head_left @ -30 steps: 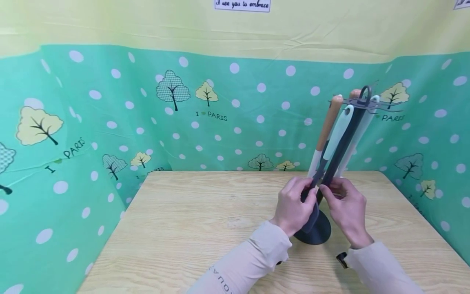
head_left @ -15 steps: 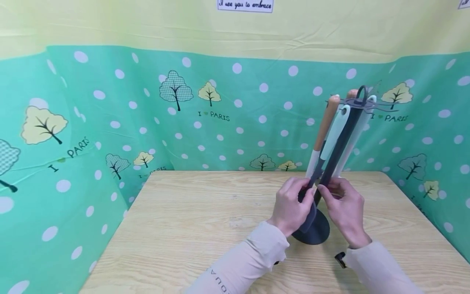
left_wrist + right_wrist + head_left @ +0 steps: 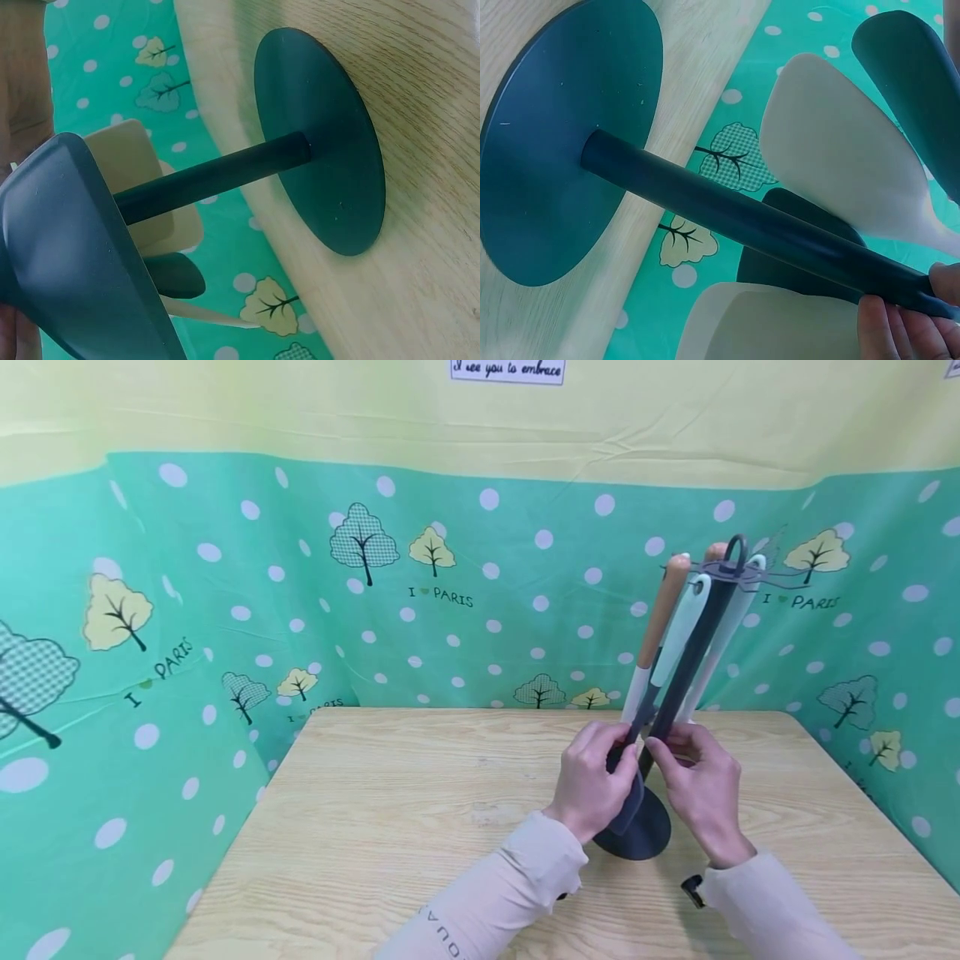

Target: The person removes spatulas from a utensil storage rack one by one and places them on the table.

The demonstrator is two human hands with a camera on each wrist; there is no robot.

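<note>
A dark utensil stand (image 3: 692,672) leans slightly to the right on the table in the head view, its round base (image 3: 637,839) below the hands. Kitchen utensils hang around its pole. My left hand (image 3: 592,777) grips a spatula with a mint handle (image 3: 681,631) low down, near its dark blade (image 3: 75,255). My right hand (image 3: 705,785) pinches the stand's pole (image 3: 735,214) between thumb and fingers. In the right wrist view a pale turner (image 3: 840,142) and a dark blade (image 3: 915,90) hang beside the pole. Other blades partly hide each other.
A wooden table (image 3: 390,810) lies under the stand, with bare wood to the left of it. A green and yellow cloth (image 3: 450,568) with dots and trees stands behind and at both sides. A brown-and-white handle (image 3: 660,618) hangs next to the mint one.
The head view has turned slightly, so the backdrop slides right and the stand sits a little further left. Both hands keep their hold.
</note>
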